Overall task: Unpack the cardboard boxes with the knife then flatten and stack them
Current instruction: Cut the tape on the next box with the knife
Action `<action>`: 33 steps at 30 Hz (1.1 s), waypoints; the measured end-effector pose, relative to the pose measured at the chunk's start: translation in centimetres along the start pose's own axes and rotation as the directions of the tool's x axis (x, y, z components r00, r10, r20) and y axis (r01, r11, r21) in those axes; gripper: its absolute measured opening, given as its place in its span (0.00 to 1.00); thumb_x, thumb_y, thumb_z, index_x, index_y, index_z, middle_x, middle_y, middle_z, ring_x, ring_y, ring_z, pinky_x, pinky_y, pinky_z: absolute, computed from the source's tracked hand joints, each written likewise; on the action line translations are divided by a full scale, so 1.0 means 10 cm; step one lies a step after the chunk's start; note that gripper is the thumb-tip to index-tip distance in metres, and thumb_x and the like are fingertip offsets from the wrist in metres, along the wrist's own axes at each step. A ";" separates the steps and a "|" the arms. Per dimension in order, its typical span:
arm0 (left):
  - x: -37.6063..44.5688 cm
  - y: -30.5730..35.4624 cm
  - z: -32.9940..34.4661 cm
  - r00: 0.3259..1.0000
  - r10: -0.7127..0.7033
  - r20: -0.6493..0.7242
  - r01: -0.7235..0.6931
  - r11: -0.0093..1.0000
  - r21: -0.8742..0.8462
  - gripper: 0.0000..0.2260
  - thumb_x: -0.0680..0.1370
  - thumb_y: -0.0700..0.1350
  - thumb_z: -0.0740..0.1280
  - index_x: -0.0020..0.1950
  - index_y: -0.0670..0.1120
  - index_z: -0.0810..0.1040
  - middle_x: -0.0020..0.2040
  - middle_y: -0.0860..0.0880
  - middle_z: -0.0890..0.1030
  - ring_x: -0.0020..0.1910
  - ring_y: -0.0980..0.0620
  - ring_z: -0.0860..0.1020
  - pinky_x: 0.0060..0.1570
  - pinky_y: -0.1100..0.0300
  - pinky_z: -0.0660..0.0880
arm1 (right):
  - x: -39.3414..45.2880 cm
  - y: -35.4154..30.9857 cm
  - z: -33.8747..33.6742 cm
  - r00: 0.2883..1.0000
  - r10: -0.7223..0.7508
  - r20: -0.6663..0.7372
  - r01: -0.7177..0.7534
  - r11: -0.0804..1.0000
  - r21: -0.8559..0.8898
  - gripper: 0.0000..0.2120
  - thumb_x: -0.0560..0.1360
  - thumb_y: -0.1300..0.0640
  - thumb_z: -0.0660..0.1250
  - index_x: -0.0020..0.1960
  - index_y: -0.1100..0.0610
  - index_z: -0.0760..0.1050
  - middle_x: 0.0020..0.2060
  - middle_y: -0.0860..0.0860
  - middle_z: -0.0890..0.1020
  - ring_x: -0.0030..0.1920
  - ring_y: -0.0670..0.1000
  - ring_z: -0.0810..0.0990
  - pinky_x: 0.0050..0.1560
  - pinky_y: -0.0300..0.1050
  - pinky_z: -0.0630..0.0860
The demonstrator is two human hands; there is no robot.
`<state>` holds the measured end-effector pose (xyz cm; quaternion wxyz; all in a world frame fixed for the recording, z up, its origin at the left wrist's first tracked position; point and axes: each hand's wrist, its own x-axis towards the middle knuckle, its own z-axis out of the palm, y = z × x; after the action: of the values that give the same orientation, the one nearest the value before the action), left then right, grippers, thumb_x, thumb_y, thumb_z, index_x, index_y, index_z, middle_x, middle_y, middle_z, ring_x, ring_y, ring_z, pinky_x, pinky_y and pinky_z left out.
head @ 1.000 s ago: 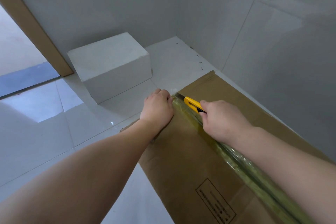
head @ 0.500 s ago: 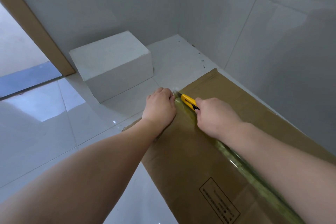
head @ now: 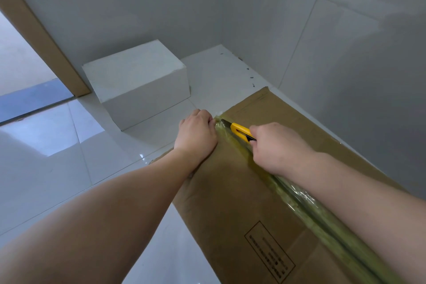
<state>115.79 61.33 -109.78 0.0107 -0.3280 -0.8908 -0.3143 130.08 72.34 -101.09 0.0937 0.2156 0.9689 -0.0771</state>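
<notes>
Your right hand (head: 279, 147) has its grip closed round the yellow knife (head: 241, 131), whose blade tip meets the taped seam (head: 297, 193) just ahead of that grip. Your left hand (head: 197, 132), fingers curled, presses the box (head: 230, 191) beside the blade. The box lies on the floor (head: 57, 168).

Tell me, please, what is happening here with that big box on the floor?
A person is cutting open a large cardboard box that lies on the tiled floor. The right hand grips a yellow utility knife, its blade at the far end of the taped centre seam. The left hand presses on the box's far edge beside the blade. A white block sits by the wall.
</notes>
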 end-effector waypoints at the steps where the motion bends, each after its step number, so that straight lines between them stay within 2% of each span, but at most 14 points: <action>1: 0.00 0.00 0.00 1.000 0.004 -0.001 -0.004 1.000 0.005 0.08 0.80 0.46 0.58 0.40 0.50 0.68 0.39 0.53 0.68 0.39 0.51 0.68 0.46 0.57 0.60 | -0.01 0.01 -0.01 1.000 -0.001 0.002 0.001 1.000 -0.007 0.03 0.76 0.59 0.61 0.43 0.55 0.70 0.34 0.51 0.71 0.32 0.51 0.71 0.26 0.43 0.60; 13: 0.00 0.04 -0.05 1.000 0.008 -0.004 -0.008 1.000 0.005 0.08 0.81 0.47 0.56 0.43 0.49 0.69 0.43 0.51 0.71 0.41 0.50 0.69 0.48 0.57 0.61 | -0.12 0.06 -0.10 1.000 -0.019 0.008 0.019 1.000 -0.021 0.05 0.77 0.59 0.60 0.42 0.54 0.70 0.34 0.51 0.72 0.32 0.51 0.73 0.26 0.42 0.61; 20: -0.01 0.05 -0.06 1.000 0.007 -0.004 -0.007 1.000 0.012 0.08 0.81 0.46 0.56 0.44 0.46 0.70 0.43 0.50 0.72 0.42 0.48 0.70 0.48 0.57 0.61 | -0.17 0.08 -0.13 0.999 0.005 0.032 -0.005 1.000 0.013 0.04 0.76 0.60 0.61 0.43 0.55 0.73 0.33 0.52 0.73 0.30 0.51 0.70 0.26 0.41 0.61; 26: 0.00 0.06 -0.05 1.000 0.003 -0.011 -0.002 1.000 0.005 0.08 0.81 0.46 0.57 0.43 0.47 0.69 0.43 0.50 0.71 0.41 0.48 0.70 0.47 0.57 0.60 | -0.11 0.05 -0.15 0.998 0.008 0.066 -0.006 0.999 -0.032 0.05 0.76 0.60 0.61 0.45 0.58 0.75 0.33 0.52 0.73 0.30 0.52 0.69 0.27 0.41 0.63; 33: 0.01 0.07 -0.06 1.000 -0.008 -0.029 0.009 1.000 0.016 0.08 0.79 0.45 0.57 0.41 0.47 0.68 0.42 0.49 0.72 0.39 0.47 0.70 0.47 0.57 0.59 | -0.24 0.11 -0.15 0.998 0.002 0.055 0.002 0.998 -0.069 0.04 0.76 0.59 0.60 0.44 0.55 0.73 0.33 0.51 0.73 0.30 0.51 0.70 0.26 0.42 0.61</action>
<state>116.02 61.49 -108.90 0.0247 -0.3197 -0.8944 -0.3117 132.43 72.64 -99.21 0.1277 0.2099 0.9681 -0.0496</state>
